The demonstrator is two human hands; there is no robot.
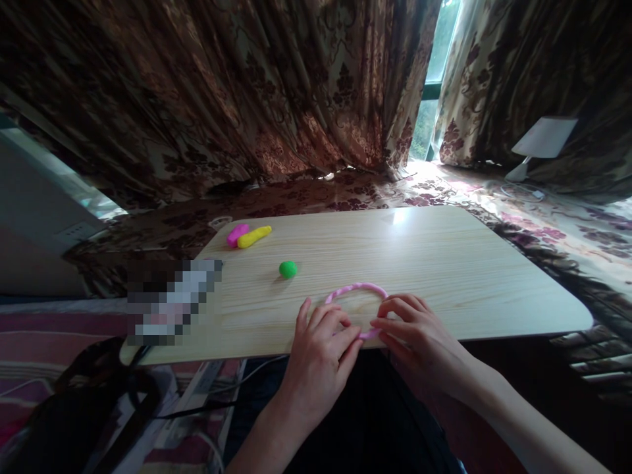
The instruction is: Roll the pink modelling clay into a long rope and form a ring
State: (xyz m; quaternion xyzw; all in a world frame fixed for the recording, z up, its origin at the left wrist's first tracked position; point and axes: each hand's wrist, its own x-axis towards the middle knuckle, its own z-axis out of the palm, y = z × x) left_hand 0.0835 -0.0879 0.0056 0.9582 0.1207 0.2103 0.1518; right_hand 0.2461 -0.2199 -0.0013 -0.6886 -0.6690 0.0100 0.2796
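Observation:
A light pink clay ring (359, 286), partly twisted like a rope, lies near the front edge of the table. My left hand (320, 345) has its thumb and fingers closed on the near left part of the ring. On the near right part, my right hand (412, 328) pinches the same ring between thumb and fingers. The short stretch between my two hands shows, while my fingers hide other parts. Farther off to the left sits a green clay ball (288, 269), touched by neither hand.
At the table's back left, a yellow clay roll (254, 237) lies against a magenta clay lump (237, 235). A blurred-out object (180, 299) rests at the left edge of the wooden table (434, 263). Behind are patterned curtains (296, 85) and a white lamp (544, 137).

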